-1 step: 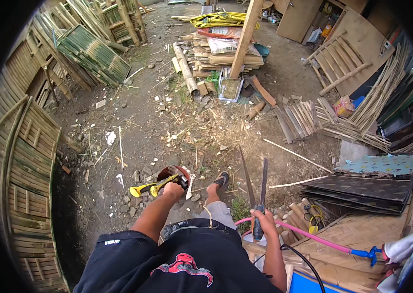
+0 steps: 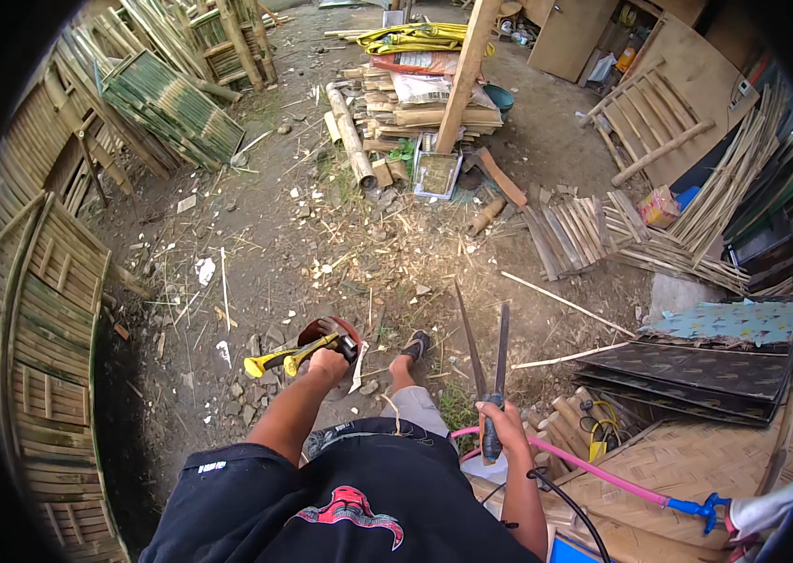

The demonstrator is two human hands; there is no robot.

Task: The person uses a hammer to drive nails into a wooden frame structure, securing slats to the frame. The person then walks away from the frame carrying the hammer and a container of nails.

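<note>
My left hand point(image 2: 328, 364) is closed around two yellow-and-black hammers point(image 2: 274, 360), their flared handle ends pointing left and dark heads at the right. Just beyond that hand is a round reddish-brown container point(image 2: 348, 330); whether the hand also grips it is hidden. My right hand point(image 2: 507, 427) is wrapped around the dark handles of two long, narrow blades point(image 2: 502, 347), which point away from me and spread apart toward their tips. Their exact kind does not show.
Bamboo panels point(image 2: 59, 347) line the left side. Ahead, a wooden post point(image 2: 464, 75) rises beside stacked wood and sacks. Dark sheets point(image 2: 687, 375) lie at the right, above a pink hose point(image 2: 603, 462). Chips and stones litter the dirt ground; a long pale strip point(image 2: 565, 302) lies across it.
The view has shifted slightly, and both hands appear a little to the left. Each hand keeps its hold on the same tools.
</note>
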